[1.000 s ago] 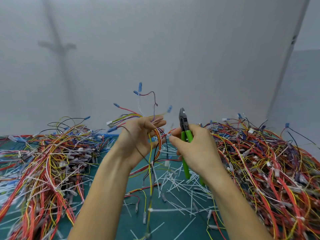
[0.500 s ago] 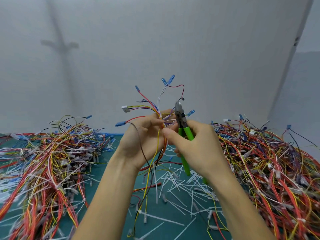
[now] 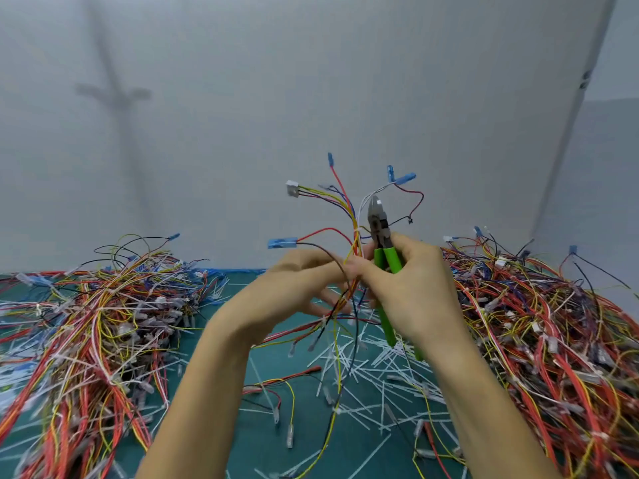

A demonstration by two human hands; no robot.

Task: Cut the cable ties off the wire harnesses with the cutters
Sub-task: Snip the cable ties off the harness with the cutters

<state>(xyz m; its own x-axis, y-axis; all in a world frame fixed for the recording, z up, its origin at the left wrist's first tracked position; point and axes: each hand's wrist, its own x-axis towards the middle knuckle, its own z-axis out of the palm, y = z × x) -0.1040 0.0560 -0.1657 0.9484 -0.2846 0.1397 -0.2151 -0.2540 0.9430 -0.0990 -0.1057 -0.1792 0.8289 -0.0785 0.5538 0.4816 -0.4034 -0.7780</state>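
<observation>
1. You are holding one wire harness (image 3: 353,233) up in front of you, above the green mat (image 3: 304,440) and between two heaps of wires.
2. Your left hand (image 3: 294,288) is pinching the harness between thumb and forefinger where its wires gather. The lower fingers are spreading loosely beneath and are blurred.
3. Above that pinch the wires are fanning upward and ending in blue terminals (image 3: 283,243) and a white connector (image 3: 292,189). Below it, the rest of the harness is hanging down toward the mat.
4. Your right hand (image 3: 411,292) is clenching the green handles of the cutters (image 3: 379,224). Its thumb is touching the harness just beside your left fingertips.
5. The cutters are standing nearly upright, with the head just right of the fanned wires and a white wire passing beside the tip. The jaws are looking closed, and you cannot tell whether anything is lying between them.
6. Whether a tie is sitting on the held harness is too small to tell.
7. Loose white cable ties (image 3: 349,361) are lying scattered on the mat beneath your hands.
8. The left pile (image 3: 103,323) and the right pile (image 3: 539,323) of harnesses are lying on either side, with a grey wall (image 3: 311,98) standing behind.
</observation>
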